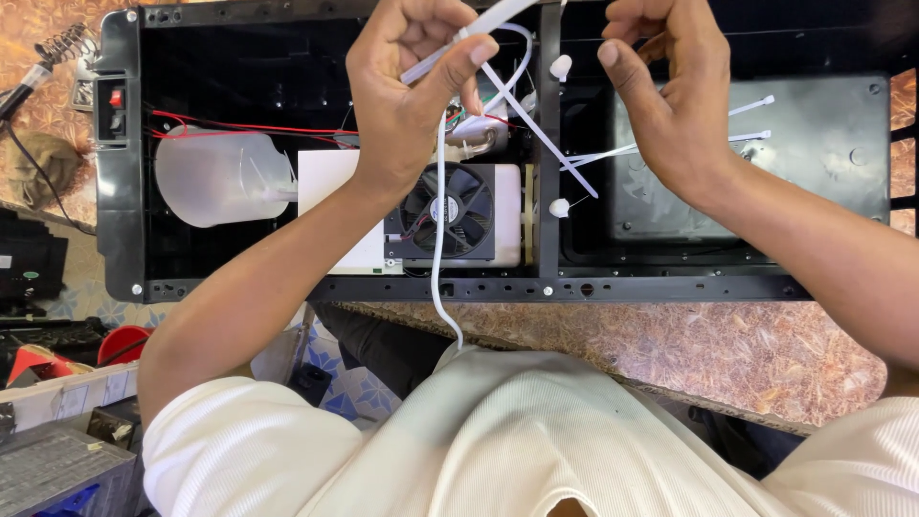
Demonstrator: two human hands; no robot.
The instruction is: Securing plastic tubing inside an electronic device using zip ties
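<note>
Both hands, left [421, 72] and right [661, 81], pinch white cable ties [536, 134] above a black fan [450, 215].

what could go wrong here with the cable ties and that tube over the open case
1. The white tube pinched in the left hand hangs across the cooling fan; it might snag there.
2. The cable tie crosses near the red wires, so tightening could trap one.
3. The right hand fingers work close to loose ties, which may get knocked.
</note>
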